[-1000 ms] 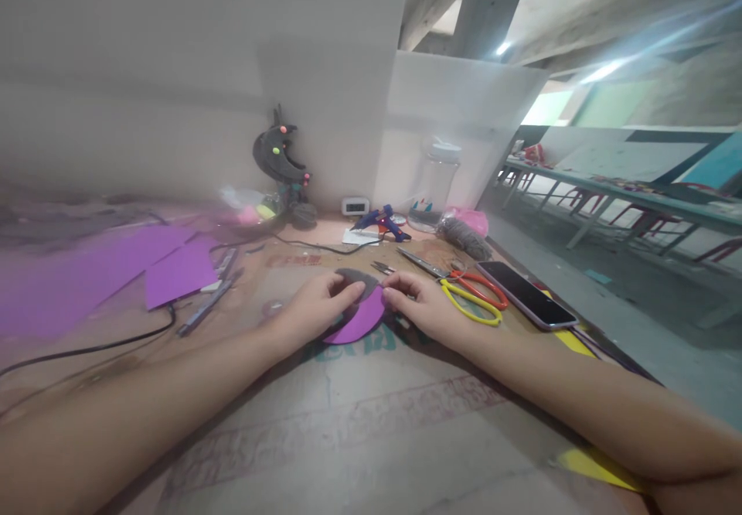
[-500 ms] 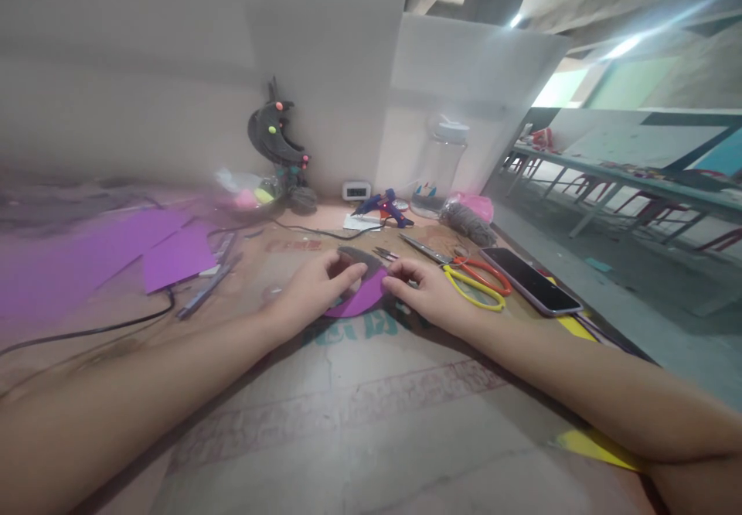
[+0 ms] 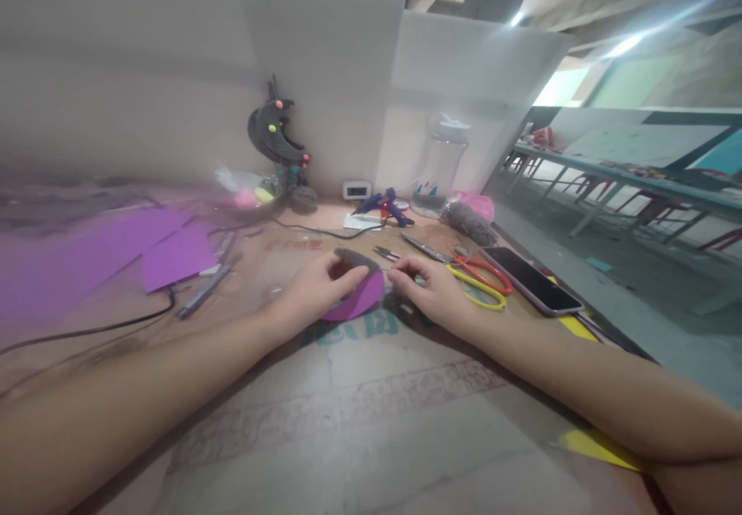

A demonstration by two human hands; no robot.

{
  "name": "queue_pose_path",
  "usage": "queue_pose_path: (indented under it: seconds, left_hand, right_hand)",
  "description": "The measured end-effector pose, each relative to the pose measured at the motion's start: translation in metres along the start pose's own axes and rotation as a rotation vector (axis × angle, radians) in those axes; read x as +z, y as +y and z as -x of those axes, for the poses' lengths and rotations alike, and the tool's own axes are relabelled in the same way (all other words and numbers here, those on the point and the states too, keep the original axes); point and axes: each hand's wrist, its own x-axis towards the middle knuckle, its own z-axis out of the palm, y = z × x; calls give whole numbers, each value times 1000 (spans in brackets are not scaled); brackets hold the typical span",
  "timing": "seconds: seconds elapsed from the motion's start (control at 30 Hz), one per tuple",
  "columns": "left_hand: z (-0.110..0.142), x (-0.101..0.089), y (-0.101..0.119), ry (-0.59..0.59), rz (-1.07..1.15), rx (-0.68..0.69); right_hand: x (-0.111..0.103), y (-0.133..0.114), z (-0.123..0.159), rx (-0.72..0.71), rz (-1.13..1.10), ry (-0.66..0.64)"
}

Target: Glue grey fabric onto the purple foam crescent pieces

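Observation:
My left hand is closed on a round purple paper disc, its thumb lying on top. Along the far edge of the disc runs a band of fuzzy grey yarn, partly covered by my fingers. Just right of the disc and apart from it, my right hand has thumb and forefinger pressed together. Whatever is in that pinch is too small to make out. Tweezers and scissors with orange and yellow handles lie close beyond my right hand.
A blue glue gun rests near a small digital clock and a clear bottle. Grey yarn and a phone lie at right. Purple sheets and a black cable are left. A dark crescent ornament stands behind.
My right hand has come off the purple disc and moved slightly right, leaving a gap. The disc, still in my left hand, shows more of its right edge.

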Motion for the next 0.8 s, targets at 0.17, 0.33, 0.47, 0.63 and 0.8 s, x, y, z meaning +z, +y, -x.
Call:
queue_pose_path:
  seconds: [0.17,0.33,0.47,0.63,0.8]
  left_hand:
    - [-2,1,-2,21,42,11]
    - [-2,0,-1,48,68,-11]
    - [-2,2,-2,30,118,-27]
    - [-3,4,-7,35,169,-59]
    - [-4,5,-8,30,164,-61]
  right_hand:
    - [-5,-2,4,-284,179,-59]
    - [-16,-4,1,-618,486,-188]
    - [-37,2,-12,-566,605,-67]
    - [-57,22,-35,-243,632,-20]
    - [-56,53,-78,62,524,-76]
